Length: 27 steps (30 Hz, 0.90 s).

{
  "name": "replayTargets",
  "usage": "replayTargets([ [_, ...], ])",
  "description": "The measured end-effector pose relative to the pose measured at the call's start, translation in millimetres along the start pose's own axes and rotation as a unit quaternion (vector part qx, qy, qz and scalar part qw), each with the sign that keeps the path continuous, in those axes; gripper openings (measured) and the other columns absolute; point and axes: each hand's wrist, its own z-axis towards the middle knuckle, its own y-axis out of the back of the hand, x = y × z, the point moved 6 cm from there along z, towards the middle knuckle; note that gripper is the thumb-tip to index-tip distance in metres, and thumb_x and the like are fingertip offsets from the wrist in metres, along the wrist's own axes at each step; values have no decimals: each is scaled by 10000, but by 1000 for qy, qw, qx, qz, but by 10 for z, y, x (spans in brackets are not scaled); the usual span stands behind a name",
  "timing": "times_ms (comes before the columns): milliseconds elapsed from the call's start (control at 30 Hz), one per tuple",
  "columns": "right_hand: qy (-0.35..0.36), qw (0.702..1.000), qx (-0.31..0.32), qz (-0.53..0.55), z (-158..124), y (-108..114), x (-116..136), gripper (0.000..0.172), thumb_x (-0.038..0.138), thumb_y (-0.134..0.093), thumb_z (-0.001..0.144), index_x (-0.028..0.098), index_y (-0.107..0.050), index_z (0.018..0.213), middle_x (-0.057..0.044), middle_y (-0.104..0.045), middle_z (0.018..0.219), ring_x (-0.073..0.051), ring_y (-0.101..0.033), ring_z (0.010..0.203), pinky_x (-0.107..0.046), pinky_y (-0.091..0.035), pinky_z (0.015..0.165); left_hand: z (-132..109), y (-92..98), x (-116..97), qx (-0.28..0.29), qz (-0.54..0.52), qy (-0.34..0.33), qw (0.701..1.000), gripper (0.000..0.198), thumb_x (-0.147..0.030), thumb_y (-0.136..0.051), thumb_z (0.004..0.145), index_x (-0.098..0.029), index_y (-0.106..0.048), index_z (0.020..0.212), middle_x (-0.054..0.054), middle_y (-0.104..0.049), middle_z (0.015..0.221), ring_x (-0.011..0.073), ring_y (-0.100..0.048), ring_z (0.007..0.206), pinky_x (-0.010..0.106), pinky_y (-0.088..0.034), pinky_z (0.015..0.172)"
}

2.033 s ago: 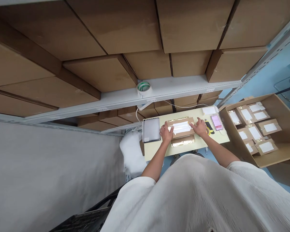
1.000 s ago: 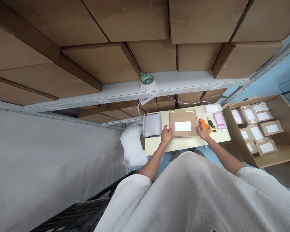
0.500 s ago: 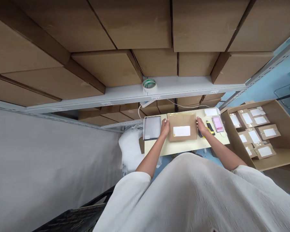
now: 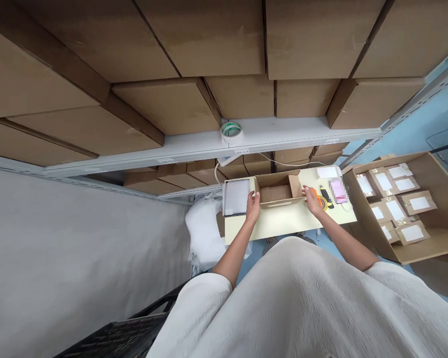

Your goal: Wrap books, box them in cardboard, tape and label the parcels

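A small cardboard box [image 4: 278,203] stands in front of me on the pale yellow table [image 4: 272,223], its open top showing a bare inside. One flap sticks up at its right end. My left hand [image 4: 253,206] grips the left side of the box. At the right side my right hand [image 4: 313,201] holds it with the fingertips against the wall. An orange tape dispenser [image 4: 317,197] with a yellowish roll lies right beside that hand, partly hidden by it. Farther right is a black and yellow cutter [image 4: 326,196].
A dark-edged tray [image 4: 237,196] lies at the table's left. A phone [image 4: 338,191] and white labels [image 4: 326,172] are on the right. A large carton [image 4: 444,199] holds several labelled boxes. Above, a shelf [image 4: 283,127] bears boxes and a tape roll [image 4: 232,132].
The box has been tipped so its labelled, taped face has turned away and its open top now shows. My hands stay at its two sides; the orange tape dispenser has come into sight.
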Motion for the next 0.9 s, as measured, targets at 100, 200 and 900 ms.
replayTargets([
  [100, -35, 999, -23, -6, -12, 99, 9, 730, 765, -289, 1052, 316, -576, 1552, -94, -681, 1473, -308, -672, 1325, -527, -552, 1135, -36, 103, -24, -21, 24, -16, 999, 580, -621, -465, 1098, -245, -484, 1539, 158, -646, 1468, 292, -628, 1377, 435, -502, 1165],
  [200, 29, 996, -46, -65, 46, 207, 268, 630, 663, -392, 1053, 252, -655, 1453, -132, -689, 1455, -311, -687, 1282, -518, -538, 1145, -73, 259, -342, -81, 88, -160, 980, 485, -498, -538, 1083, -228, -548, 1486, 175, -610, 1493, 309, -577, 1425, 474, -451, 1237],
  [900, 141, 810, 95, -561, -87, 156, 857, 436, 301, -409, 1099, 101, -672, 1383, -251, -715, 1351, -371, -645, 1258, -484, -428, 1098, -113, -23, -102, 125, 393, -269, 870, 807, -337, -870, 827, -180, -552, 1551, 205, -408, 1720, 427, -367, 1616, 553, -375, 1312],
])
